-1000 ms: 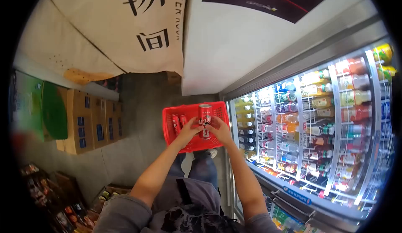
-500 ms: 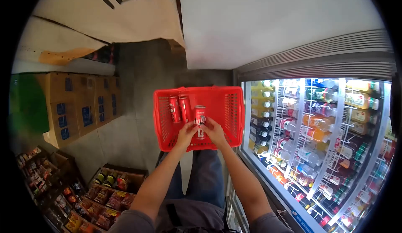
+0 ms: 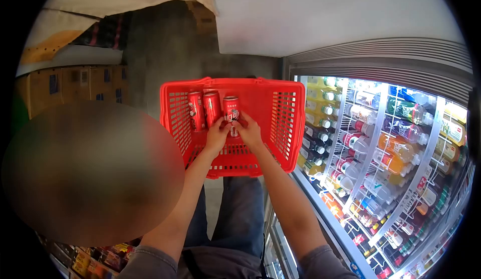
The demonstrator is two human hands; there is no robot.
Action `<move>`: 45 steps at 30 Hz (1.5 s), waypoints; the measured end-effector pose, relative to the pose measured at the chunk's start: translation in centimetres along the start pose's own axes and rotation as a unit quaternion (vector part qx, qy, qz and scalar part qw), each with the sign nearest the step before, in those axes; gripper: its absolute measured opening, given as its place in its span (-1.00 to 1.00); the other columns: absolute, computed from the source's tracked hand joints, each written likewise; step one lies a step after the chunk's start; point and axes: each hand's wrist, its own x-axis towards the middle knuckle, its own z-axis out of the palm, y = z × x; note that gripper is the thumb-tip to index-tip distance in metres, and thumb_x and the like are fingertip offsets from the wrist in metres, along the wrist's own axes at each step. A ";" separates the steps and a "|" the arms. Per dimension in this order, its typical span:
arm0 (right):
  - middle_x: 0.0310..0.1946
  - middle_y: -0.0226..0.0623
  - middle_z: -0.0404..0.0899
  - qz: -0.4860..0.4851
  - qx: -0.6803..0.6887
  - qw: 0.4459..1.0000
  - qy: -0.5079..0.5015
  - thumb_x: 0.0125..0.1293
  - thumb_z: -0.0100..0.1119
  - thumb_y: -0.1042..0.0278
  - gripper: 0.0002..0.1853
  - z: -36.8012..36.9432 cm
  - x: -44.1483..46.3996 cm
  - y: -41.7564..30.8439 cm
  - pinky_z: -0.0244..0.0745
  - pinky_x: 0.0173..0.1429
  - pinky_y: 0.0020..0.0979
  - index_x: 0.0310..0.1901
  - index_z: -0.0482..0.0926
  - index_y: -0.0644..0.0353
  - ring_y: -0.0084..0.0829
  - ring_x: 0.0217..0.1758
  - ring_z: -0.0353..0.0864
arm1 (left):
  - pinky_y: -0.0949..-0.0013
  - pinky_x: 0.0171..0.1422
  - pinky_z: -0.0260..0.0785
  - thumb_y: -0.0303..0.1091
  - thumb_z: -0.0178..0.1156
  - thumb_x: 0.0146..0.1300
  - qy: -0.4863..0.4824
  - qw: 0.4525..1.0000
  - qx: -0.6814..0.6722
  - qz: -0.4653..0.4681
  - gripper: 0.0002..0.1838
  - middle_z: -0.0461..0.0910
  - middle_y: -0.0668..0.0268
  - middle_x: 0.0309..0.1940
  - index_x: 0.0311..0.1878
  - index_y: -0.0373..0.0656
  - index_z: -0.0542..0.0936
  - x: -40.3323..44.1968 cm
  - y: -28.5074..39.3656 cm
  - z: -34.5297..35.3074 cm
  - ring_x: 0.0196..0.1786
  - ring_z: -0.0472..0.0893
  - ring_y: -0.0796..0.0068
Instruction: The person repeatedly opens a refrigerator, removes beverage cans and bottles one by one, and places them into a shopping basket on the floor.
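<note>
Both hands are inside a red plastic basket (image 3: 240, 170), around an upright red can (image 3: 231, 104). My left hand (image 3: 217, 134) has its fingertips closed on the can's left side. From the right, my right hand (image 3: 249, 130) grips the same can low down. Two more red cans, one (image 3: 196, 111) at the basket's left wall and one (image 3: 212, 106) beside it, stand just left of the held can. The held can's lower part is partly covered by my fingers.
A lit drinks cooler (image 3: 373, 148) with rows of bottles lines the right side. Cardboard boxes (image 3: 70, 86) stand at the left. A large blurred oval hides the lower left, with packaged snacks (image 3: 95, 263) below it. A white wall (image 3: 325, 18) rises ahead.
The basket looks larger and sits higher in view, with both hands and the held can lower inside it. The blurred oval has appeared at the left. My grip on the can stays.
</note>
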 end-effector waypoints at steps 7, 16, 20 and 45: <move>0.05 0.04 0.63 0.014 0.035 0.999 0.015 0.23 0.31 0.30 -0.43 0.9 2.5 2.6 0.47 0.25 -0.28 0.26 0.47 0.29 -0.13 0.19 0.60 | 0.32 0.11 0.44 -0.30 0.17 0.36 -0.008 0.999 0.033 -0.028 -0.44 0.62 0.10 0.01 0.41 -0.15 0.36 0.4 -1.3 1.3 0.00 0.63 0.30; 0.28 -0.02 0.48 0.033 -0.036 0.999 -0.007 0.30 0.28 0.24 -0.36 -0.6 0.6 1.5 0.37 0.36 -0.31 0.38 0.35 0.21 -0.19 0.33 0.49 | 0.37 0.34 0.30 -0.39 0.07 0.41 -0.086 0.994 -0.002 -0.064 -0.33 0.37 -0.02 0.35 0.54 -0.06 0.12 -2.0 1.5 0.5 0.34 0.43 0.28; 0.30 0.03 0.44 0.038 -0.017 0.998 0.041 0.31 0.28 0.25 -0.33 -2.6 -3.7 -0.9 0.35 0.38 -0.31 0.41 0.30 0.22 -0.20 0.36 0.45 | 0.28 0.37 0.30 -0.42 0.02 0.45 -0.080 0.990 -0.074 -0.093 -0.41 0.29 0.12 0.42 0.51 -0.07 0.18 -5.0 4.1 -1.0 0.39 0.35 0.30; 0.02 -0.31 0.63 -0.278 0.353 0.772 0.449 0.53 0.03 0.22 -0.64 -30.4 -46.3 -20.1 0.51 0.08 -0.48 0.23 0.48 0.21 -0.54 0.04 0.60 | 0.48 0.07 0.36 -0.24 0.03 0.51 -0.566 0.791 -0.017 0.233 -0.68 0.61 0.36 -0.02 0.21 -0.12 0.54 -43.4 41.3 18.8 -0.04 0.55 0.62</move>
